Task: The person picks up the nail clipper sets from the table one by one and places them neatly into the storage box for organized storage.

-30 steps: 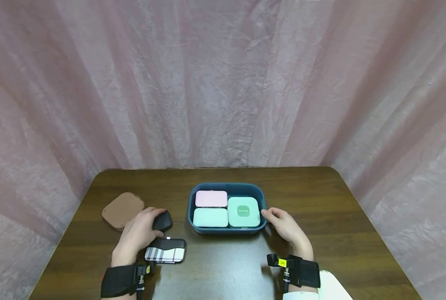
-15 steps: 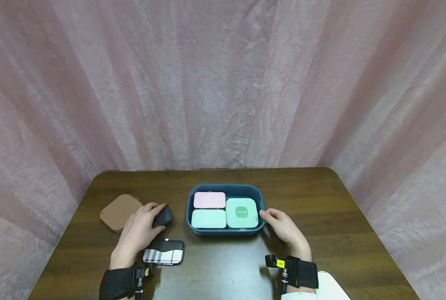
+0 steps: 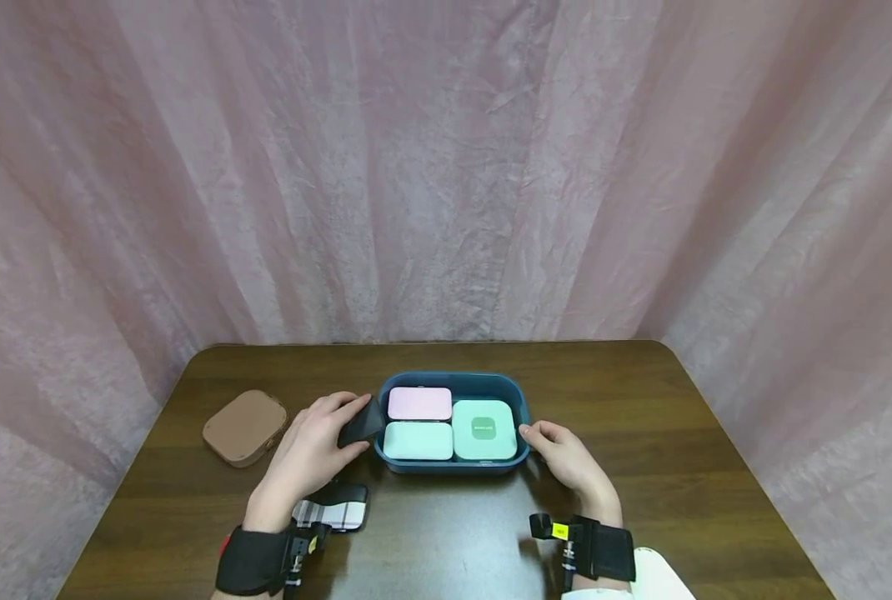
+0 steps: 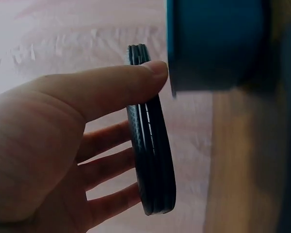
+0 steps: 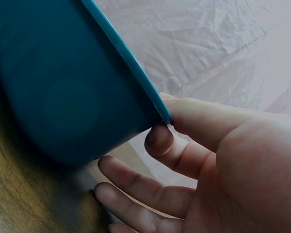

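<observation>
Head view: our left hand (image 3: 314, 446) has carried the black case (image 3: 361, 423) rightward to just beside the blue tub (image 3: 453, 469), lower centre, not yet inside. Left wrist view: thumb and fingers pinch it, mid-frame. Right wrist view: our right hand (image 5: 208, 150) pinches the rim (image 5: 136, 73).

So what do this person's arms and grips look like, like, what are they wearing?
The left grip and right grip are gloveless. Each wrist wears a wide black band carrying a small black device with a yellow tag. A pale cuff shows below the right band.
</observation>
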Demonstrator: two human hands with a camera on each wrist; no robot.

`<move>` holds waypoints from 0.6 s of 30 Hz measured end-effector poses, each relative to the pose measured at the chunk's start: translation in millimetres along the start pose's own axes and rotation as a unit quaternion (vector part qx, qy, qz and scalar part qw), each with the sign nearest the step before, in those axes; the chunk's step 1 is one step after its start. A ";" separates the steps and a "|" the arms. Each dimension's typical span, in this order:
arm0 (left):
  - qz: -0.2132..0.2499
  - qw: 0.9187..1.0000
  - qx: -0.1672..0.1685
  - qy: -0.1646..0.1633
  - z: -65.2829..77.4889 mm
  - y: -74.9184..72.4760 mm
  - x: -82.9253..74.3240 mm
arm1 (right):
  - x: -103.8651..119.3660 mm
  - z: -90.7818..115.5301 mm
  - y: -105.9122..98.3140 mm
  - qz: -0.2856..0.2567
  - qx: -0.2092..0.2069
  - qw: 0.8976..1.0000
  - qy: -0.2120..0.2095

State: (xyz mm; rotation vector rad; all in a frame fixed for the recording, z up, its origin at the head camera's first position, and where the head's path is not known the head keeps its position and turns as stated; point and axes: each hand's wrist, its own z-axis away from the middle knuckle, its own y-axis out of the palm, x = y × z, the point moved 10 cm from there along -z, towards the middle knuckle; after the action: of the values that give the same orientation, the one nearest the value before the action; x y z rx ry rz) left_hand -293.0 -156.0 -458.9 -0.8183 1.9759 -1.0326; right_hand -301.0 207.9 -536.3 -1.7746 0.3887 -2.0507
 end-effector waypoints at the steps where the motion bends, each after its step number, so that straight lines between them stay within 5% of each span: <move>1: 0.003 1.000 -0.001 0.005 -3.2 0.4 -5.5 | 0.4 0.0 0.1 -0.004 0.000 1.000 -0.001; 9: 0.024 0.998 0.000 0.050 -27.8 10.0 -62.5 | 3.9 -0.5 -0.4 -0.014 -0.002 1.000 -0.009; 18: 0.043 0.992 0.048 0.105 -61.9 46.1 -122.6 | 4.1 -0.9 -1.7 -0.014 -0.003 1.000 -0.009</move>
State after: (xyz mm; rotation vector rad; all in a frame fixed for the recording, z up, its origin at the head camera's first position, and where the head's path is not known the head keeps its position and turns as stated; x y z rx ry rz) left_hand -290.2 -13.1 -435.0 -0.5882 2.0982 -1.1930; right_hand -302.5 207.4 -532.0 -1.8104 0.3662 -2.0527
